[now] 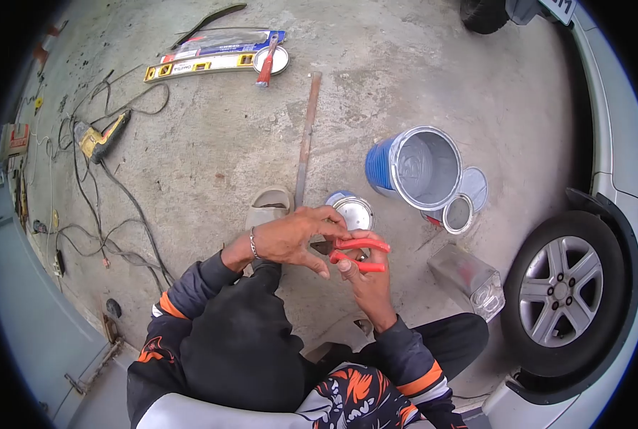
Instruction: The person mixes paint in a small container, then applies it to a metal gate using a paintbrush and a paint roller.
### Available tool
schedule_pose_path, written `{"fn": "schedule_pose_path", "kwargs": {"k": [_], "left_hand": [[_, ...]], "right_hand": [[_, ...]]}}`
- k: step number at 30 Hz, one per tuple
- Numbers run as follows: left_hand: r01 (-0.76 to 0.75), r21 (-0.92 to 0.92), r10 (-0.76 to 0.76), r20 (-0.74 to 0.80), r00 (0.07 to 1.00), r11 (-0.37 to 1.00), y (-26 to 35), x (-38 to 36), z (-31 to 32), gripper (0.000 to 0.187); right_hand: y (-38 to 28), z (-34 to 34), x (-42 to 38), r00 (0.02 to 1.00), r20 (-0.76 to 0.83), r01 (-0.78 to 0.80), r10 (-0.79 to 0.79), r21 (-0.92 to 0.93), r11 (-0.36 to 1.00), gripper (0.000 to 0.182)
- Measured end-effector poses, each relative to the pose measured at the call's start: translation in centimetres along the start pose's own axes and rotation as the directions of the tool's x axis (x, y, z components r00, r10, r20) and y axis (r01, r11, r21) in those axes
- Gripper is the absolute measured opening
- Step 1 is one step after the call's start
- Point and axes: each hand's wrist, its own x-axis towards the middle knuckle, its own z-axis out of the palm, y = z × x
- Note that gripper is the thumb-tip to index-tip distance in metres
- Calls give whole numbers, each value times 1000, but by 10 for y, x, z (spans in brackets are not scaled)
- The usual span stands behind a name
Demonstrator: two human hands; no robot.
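Red-handled pliers (365, 247) are held in my right hand (371, 286), its fingers around the two spread handles. The head of the pliers points left, toward my left hand (283, 242), whose thumb and fingers are apart beside it. Whether the left fingertips touch the pliers' head or hold something small there cannot be made out. Just beyond my hands stands a small can (354, 212) with a pale top. A large blue can (381, 168), open at the top, is farther right.
A metal strip (307, 136) lies ahead. Farther off are a spirit level (201, 66) and a brush (267, 63) on a round lid. On the left lie a yellow power tool (94, 141) and cables. A rectangular tin (462, 275) and a car wheel (560, 292) are on the right.
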Motion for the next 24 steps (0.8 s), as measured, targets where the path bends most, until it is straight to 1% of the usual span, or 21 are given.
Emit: {"fn": "schedule_pose_path", "kwargs": {"k": [1, 2, 4, 5, 7, 8, 10, 11, 13, 14, 16, 19, 21, 22, 24], "left_hand": [[11, 33, -11, -7, 1000, 999, 1, 0, -1, 95], [23, 66, -22, -12, 1000, 998, 2, 2, -1, 103], [96, 286, -45, -179, 983, 953, -12, 12, 16, 118], [144, 388, -42, -258, 965, 910, -20, 18, 25, 126], [139, 460, -38, -222, 974, 877, -23, 28, 36, 132], [134, 494, -34, -206, 978, 859, -24, 33, 41, 135], [164, 490, -59, -222, 973, 856, -32, 40, 54, 132], [188, 490, -74, -243, 967, 851, -40, 44, 56, 130], [169, 465, -63, -236, 970, 869, -42, 43, 54, 126], [154, 455, -54, -225, 973, 877, -42, 41, 54, 124], [168, 496, -70, -210, 975, 852, -35, 41, 52, 121], [170, 520, -48, -240, 970, 837, -35, 46, 49, 118], [172, 517, -53, -237, 970, 839, -35, 39, 53, 117], [169, 520, -52, -232, 971, 837, -35, 41, 52, 117], [168, 531, -41, -243, 969, 831, -38, 46, 48, 117]], "right_hand": [[-4, -9, -5, 990, -66, 113, -126, -173, 979, 60], [-8, -17, -8, 975, -105, 169, -193, -205, 964, 60], [-23, -26, -12, 930, -171, 273, -325, -269, 923, 61], [-21, -29, -10, 900, -159, 339, -406, -330, 881, 60], [-13, -36, -4, 825, -120, 454, -553, -444, 773, 60], [-6, -39, -1, 859, -111, 378, -500, -521, 765, 57], [2, -40, 7, 910, -114, 231, -399, -661, 714, 54], [0, -40, 12, 875, -129, 298, -467, -616, 729, 51], [-9, -33, 5, 815, -178, 401, -551, -514, 758, 45], [-3, -35, 3, 851, -155, 340, -502, -567, 750, 44], [0, -39, 9, 899, -122, 237, -422, -674, 700, 42], [-12, -33, 9, 820, -134, 391, -557, -579, 716, 42], [2, -39, 13, 841, 1, 358, -541, -750, 555, 43], [6, -42, 17, 844, 64, 348, -533, -822, 451, 44], [2, -39, 15, 863, -68, 314, -501, -706, 635, 44]]}}
